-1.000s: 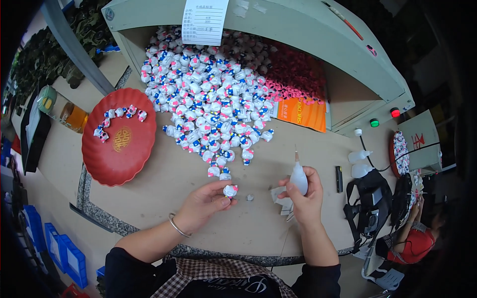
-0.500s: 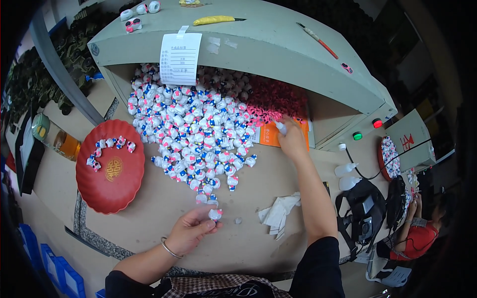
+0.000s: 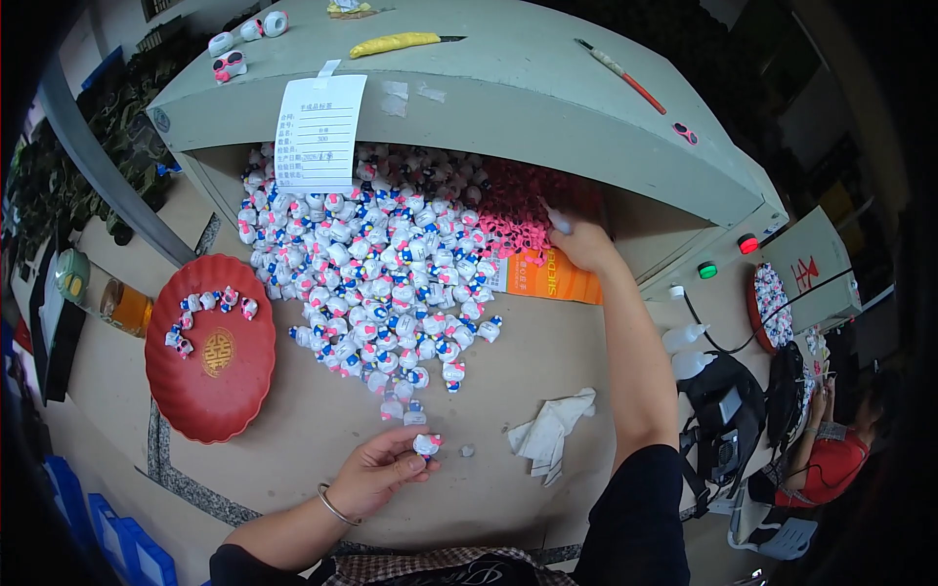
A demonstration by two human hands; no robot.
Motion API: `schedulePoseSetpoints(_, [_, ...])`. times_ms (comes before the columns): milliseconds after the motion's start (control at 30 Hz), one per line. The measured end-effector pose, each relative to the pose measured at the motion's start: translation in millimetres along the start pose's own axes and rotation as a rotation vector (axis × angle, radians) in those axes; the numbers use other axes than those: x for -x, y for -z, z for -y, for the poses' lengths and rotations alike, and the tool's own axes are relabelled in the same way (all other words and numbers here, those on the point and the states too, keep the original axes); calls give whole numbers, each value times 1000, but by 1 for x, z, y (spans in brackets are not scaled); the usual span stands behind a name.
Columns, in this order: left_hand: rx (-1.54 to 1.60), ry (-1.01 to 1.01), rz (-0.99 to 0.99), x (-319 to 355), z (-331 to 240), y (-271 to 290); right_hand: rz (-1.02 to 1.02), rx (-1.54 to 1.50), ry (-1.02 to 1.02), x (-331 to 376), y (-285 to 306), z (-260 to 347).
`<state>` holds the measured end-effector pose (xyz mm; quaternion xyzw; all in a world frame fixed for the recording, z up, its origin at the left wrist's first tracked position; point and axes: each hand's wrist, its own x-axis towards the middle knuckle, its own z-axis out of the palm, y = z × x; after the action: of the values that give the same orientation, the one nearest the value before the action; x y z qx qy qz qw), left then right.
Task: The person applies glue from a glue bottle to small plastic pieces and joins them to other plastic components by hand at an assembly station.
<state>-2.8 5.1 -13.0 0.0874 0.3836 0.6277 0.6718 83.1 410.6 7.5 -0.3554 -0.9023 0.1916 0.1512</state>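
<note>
My left hand [image 3: 376, 471] rests on the tabletop near the front edge, its fingertips pinching one small white, blue and pink figurine [image 3: 426, 444]. A big heap of the same figurines [image 3: 376, 269] spills out from under the pale green hood [image 3: 547, 107]. My right hand [image 3: 586, 246] is stretched far forward to a pile of pink pieces [image 3: 518, 205] under the hood. Its fingers are closed around a small white bottle [image 3: 558, 221], of which only the tip shows.
A red plate [image 3: 210, 366] with several figurines lies at the left. A crumpled white cloth [image 3: 549, 435] lies beside my right forearm. An orange packet [image 3: 547, 278], a paper tag [image 3: 319, 132], two white squeeze bottles [image 3: 687, 352] and another person [image 3: 831, 444] at the right are also in view.
My right hand left the cloth, carried the white bottle forward and reached the pink pile under the hood. My left hand stayed low with the figurine.
</note>
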Motion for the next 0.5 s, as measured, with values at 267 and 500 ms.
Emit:
schedulePoseSetpoints(267, [3, -21, 24, -1, 1, -1, 257, -198, -132, 27, 9, 33])
schedulePoseSetpoints(500, [-7, -26, 13, 3, 0, 0, -112, -152, 260, 67, 18, 41])
